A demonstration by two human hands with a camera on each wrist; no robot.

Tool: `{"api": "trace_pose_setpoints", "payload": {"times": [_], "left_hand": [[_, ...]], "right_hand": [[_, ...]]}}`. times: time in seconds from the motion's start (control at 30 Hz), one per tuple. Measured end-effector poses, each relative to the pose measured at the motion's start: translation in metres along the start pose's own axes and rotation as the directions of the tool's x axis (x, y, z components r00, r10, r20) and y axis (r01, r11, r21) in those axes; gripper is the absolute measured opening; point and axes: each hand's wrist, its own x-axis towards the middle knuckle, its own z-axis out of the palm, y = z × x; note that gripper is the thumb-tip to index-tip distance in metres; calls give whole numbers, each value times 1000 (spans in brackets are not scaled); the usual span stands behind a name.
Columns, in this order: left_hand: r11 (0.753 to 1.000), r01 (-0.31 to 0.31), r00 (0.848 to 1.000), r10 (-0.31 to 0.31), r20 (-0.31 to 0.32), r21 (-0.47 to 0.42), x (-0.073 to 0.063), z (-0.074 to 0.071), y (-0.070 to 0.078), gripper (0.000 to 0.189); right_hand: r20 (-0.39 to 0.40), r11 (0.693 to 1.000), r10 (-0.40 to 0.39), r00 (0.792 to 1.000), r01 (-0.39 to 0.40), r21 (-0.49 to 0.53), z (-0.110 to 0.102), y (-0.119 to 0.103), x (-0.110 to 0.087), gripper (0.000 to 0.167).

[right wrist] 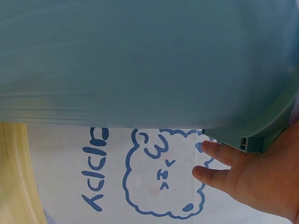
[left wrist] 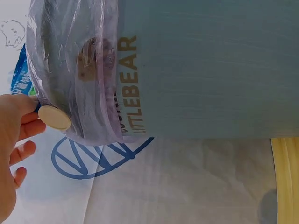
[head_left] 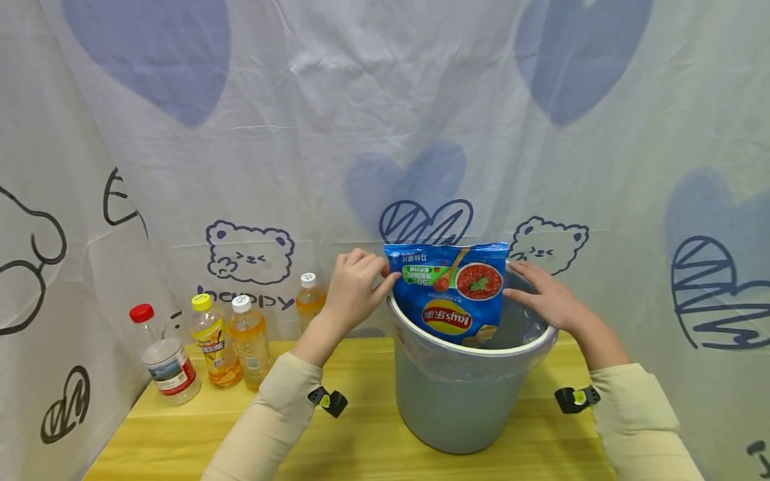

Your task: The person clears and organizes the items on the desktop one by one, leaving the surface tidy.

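Note:
A blue Lay's potato chip bag (head_left: 448, 290), its print upside down, sits in the mouth of a grey-green trash bin (head_left: 457, 401). My left hand (head_left: 361, 277) pinches the bag's left edge between thumb and forefinger. In the left wrist view, a bit of the blue bag (left wrist: 21, 74) shows above that hand (left wrist: 14, 144). My right hand (head_left: 550, 297) lies over the bin's right rim, thumb tip right at the bag's right edge. Its fingers (right wrist: 217, 176) stretch out straight beside the bin's outer wall in the right wrist view.
A clear plastic liner (head_left: 421, 354) folds over the bin's rim. Left on the yellow wooden table (head_left: 343, 427) stand a red-capped bottle (head_left: 171, 367), a yellow-capped bottle (head_left: 215, 344) and two white-capped ones, one farther back. A printed curtain (head_left: 313, 160) hangs behind.

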Motion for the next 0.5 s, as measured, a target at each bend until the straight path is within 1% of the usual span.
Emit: {"api": "trace_pose_setpoints", "payload": {"times": [0.13, 0.27, 0.5], "left_hand": [[1000, -7, 998, 6, 60, 23, -3, -1, 1, 17], [999, -16, 992, 10, 127, 45, -4, -4, 2, 16], [998, 1, 979, -15, 205, 69, -1, -11, 5, 14]], "right_hand": [[-1, 1000, -1, 1000, 1, -1, 1, 1, 0, 74], [-6, 1000, -11, 1000, 11, 3, 1, 3, 0, 73], [-12, 1000, -25, 1000, 25, 13, 1, 4, 0, 71]]}}
